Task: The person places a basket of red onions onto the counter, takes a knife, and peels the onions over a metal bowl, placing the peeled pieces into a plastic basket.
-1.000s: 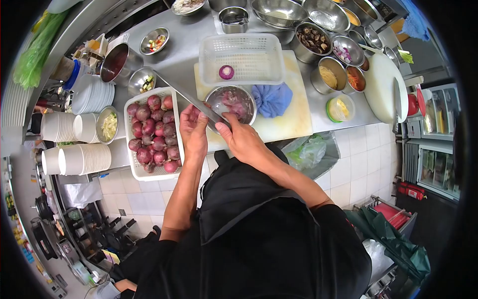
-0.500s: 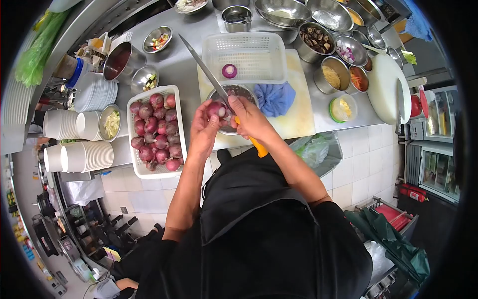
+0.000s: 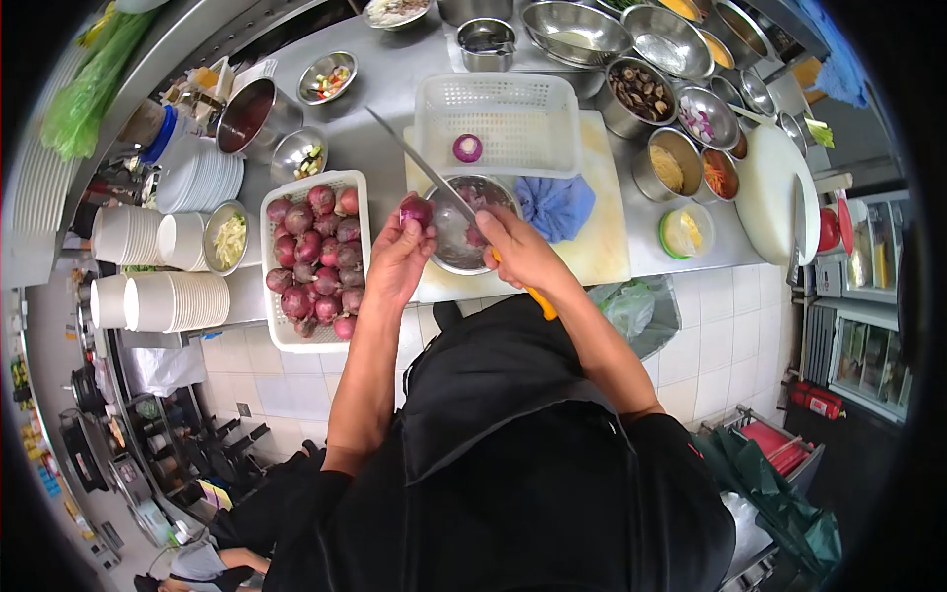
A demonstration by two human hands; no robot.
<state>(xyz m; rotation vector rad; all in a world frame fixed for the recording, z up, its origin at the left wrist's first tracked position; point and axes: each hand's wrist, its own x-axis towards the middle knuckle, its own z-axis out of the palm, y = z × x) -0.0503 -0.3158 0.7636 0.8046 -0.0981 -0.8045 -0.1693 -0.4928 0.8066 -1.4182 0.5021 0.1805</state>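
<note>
My left hand is closed around a red onion, held up beside a metal bowl. Inside that bowl lie pieces of onion skin. In my right hand is a long knife with an orange handle; its blade slants up and left across the bowl, apart from the onion. Behind the bowl, a white perforated basket contains one peeled red onion. To the left, another white basket is filled with unpeeled red onions.
A blue cloth lies on the cutting board. Metal containers of mushrooms and shredded food stand to the right. Stacked white bowls sit at far left. A lined bin is below the counter's edge.
My left hand has drawn the onion left, away from the blade and bowl. The knife has shifted slightly right and down, still in my right hand. The whole view has shifted a little.
</note>
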